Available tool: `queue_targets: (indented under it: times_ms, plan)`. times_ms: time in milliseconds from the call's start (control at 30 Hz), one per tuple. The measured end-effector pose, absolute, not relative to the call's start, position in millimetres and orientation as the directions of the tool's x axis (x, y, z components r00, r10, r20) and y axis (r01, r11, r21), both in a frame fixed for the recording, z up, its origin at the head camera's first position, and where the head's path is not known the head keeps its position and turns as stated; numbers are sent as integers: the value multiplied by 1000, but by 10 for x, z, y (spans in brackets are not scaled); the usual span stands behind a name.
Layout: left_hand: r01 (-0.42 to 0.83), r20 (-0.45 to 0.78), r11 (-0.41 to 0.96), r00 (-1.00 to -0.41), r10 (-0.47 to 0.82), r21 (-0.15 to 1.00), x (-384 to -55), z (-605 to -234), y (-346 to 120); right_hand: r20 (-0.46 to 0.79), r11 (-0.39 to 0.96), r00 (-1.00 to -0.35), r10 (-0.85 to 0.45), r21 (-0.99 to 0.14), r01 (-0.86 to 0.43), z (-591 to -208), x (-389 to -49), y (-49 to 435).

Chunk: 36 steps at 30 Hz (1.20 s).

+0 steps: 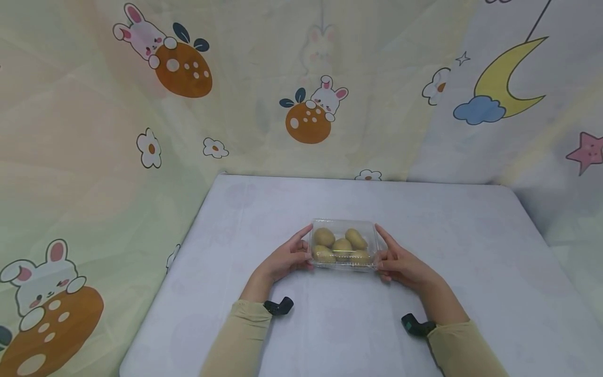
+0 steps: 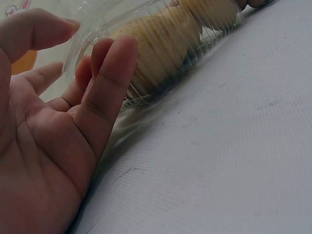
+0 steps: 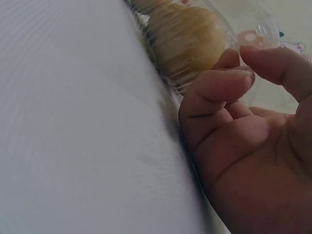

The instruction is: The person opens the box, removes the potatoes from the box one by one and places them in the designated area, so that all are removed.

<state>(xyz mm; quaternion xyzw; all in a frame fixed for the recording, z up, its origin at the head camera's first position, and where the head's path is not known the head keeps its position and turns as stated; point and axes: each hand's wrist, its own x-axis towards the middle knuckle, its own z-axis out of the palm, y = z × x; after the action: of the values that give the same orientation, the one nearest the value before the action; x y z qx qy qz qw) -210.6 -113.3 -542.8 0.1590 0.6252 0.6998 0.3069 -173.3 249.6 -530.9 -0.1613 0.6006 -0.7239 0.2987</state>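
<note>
A clear plastic clamshell box (image 1: 346, 266) with several potatoes (image 1: 324, 237) inside stands upright on the table, its lid down. At its left end my left hand (image 1: 284, 258) holds the side, the index finger reaching to the back corner and the thumb near the front one. My right hand (image 1: 402, 267) holds the opposite end in much the same way. In the left wrist view, curled fingers lie against the ribbed wall (image 2: 146, 87). Thumb and fingers meet at the box's rim in the right wrist view, beside a potato (image 3: 202, 39).
A white cloth covers the table (image 1: 339, 324). Behind it and at the sides hangs a printed curtain (image 1: 254, 63) with rabbits, flowers and a moon. Small black cameras (image 1: 279, 306) are strapped at both wrists, over beige sleeves (image 1: 240, 335).
</note>
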Motion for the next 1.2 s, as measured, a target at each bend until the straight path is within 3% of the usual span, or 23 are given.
queue_targets:
  times_ms: [233,433,567,733,1200]
  plan:
    - [-228,-166,-23,-770,616,973,-2108,-5439,-1115,-157,159,-886,-435,-983,96,-5308,-1803,2557]
    - [-235,-178,-13,-772,610,972,-2107,-5435,-1108,-56,454,-947,-316,-885,-99,-5212,-1866,2626]
    - [-238,-178,-18,-771,611,971,-2102,-5436,-1117,42,483,-921,-388,-842,-242,-5145,-1885,2654]
    - [-236,-172,-25,-771,613,971,-2097,-5438,-1124,79,489,-873,-481,-803,-342,-5093,-1935,2648]
    - [-235,-172,-24,-774,609,972,-2096,-5436,-1134,77,523,-865,-496,-768,-369,-5107,-1997,2645]
